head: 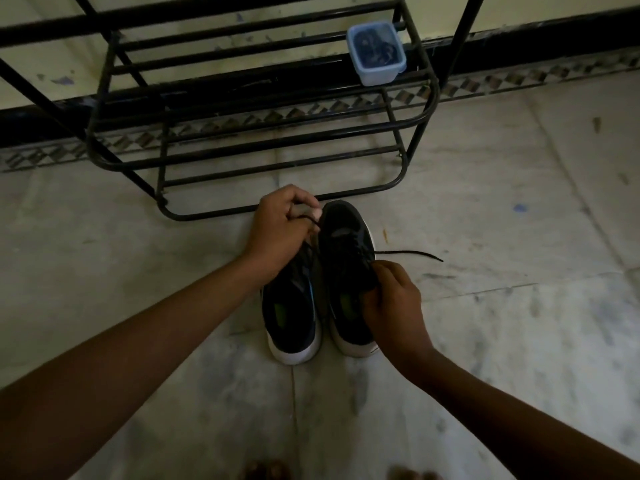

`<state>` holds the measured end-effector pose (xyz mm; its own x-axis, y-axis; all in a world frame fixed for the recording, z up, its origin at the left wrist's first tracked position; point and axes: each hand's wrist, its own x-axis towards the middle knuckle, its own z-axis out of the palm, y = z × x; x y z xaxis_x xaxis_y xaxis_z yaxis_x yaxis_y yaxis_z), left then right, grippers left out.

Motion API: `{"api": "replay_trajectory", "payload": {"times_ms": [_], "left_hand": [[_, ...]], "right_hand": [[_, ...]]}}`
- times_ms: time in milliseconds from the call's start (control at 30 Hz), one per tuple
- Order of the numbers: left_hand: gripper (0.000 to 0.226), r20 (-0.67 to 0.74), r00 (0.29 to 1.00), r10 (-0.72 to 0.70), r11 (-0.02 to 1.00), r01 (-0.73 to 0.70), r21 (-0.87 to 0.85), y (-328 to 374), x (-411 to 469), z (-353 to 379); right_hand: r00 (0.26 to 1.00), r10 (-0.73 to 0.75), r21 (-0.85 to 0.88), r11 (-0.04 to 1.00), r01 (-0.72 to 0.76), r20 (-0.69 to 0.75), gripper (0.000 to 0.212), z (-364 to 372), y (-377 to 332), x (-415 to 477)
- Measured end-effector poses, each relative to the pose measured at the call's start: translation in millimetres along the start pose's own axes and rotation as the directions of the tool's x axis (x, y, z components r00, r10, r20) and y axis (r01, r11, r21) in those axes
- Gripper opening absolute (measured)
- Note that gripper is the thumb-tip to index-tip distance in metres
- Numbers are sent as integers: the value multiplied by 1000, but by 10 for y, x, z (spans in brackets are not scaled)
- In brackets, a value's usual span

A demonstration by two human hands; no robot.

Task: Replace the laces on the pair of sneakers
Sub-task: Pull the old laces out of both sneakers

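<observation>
Sneakers, black with white soles, stand side by side on the marble floor, heels toward the person and toes toward a rack. The left sneaker is partly covered at its front by the left hand, whose curled fingers pinch a thin dark lace end just beside the toe of the right sneaker. The right hand sits over the right sneaker's outer side, fingers curled round its black lace, and the free end of that lace runs out to the right above the floor. Just beyond the toes stands a black metal shoe rack with barred shelves. A pale blue plastic container rests on an upper shelf at the rack's right end, with something dark coiled inside. Behind the rack runs a dark skirting and a patterned tile border.
</observation>
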<state>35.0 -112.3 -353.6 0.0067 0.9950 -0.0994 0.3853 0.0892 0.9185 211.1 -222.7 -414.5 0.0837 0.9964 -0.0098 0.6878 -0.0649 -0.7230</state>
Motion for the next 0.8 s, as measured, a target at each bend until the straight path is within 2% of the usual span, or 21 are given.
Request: {"api": "replay_trajectory", "payload": {"times_ms": [33,67,100,133,167,200,233,267,300,333,367,400,433,533,567,667,800], "left_hand": [[11,34,994,-100,984,104,-145,-5,-17,-4],[12,67,996,-56,991,63,-117,-13,-45,-31],[13,152,983,100,987,-117,112,-6,-70,-86],[16,321,927,194,866,-316,388,20,-91,-149],[19,458,875,159,640,-444,627,84,-122,-210],[21,523,851,58,393,-501,771,176,-154,-274],[23,538,843,-20,224,-521,824,263,-181,-326],[25,571,818,-63,152,-558,816,300,-203,-360],[28,633,766,-109,178,-612,771,300,-227,-373],[33,688,710,-152,307,-628,715,297,-255,-379],[38,723,672,-163,476,-588,654,267,-285,-368],[43,730,669,-139,583,-541,606,222,-313,-336],[50,715,694,-87,611,-529,588,154,-333,-304],[54,607,779,155,582,-569,581,-25,-333,-145],[54,597,784,170,576,-571,585,-77,-319,-103],[79,647,762,36,512,-570,642,-213,-241,-31],[92,669,742,40,513,-590,624,-313,-193,33]], "right_hand": [[1000,-1,8,1000,1,-4,37,6,6,1],[1000,-3,16,1000,3,-7,37,14,11,1],[1000,-1,22,1000,2,-9,36,20,15,2],[1000,0,26,1000,0,-11,36,27,18,4],[1000,5,29,1000,-5,-9,35,28,19,1],[1000,12,32,999,-12,-5,35,35,21,-2],[1000,18,35,999,-18,0,35,35,23,-4],[1000,21,44,999,-21,8,35,35,25,-7],[1000,17,57,998,-18,11,35,29,27,-8],[1000,4,70,998,-4,5,34,15,32,-4],[1000,-20,79,997,20,-4,32,0,42,3],[999,-45,83,996,46,-11,31,-20,58,16],[998,-66,72,995,67,-17,29,-33,81,41],[995,-88,-20,996,87,-56,23,-81,136,191],[995,-87,-28,996,86,-47,19,-92,126,261],[996,-70,-25,997,71,52,8,-122,69,473],[972,-70,-102,990,95,225,6,-146,2,667]]}}
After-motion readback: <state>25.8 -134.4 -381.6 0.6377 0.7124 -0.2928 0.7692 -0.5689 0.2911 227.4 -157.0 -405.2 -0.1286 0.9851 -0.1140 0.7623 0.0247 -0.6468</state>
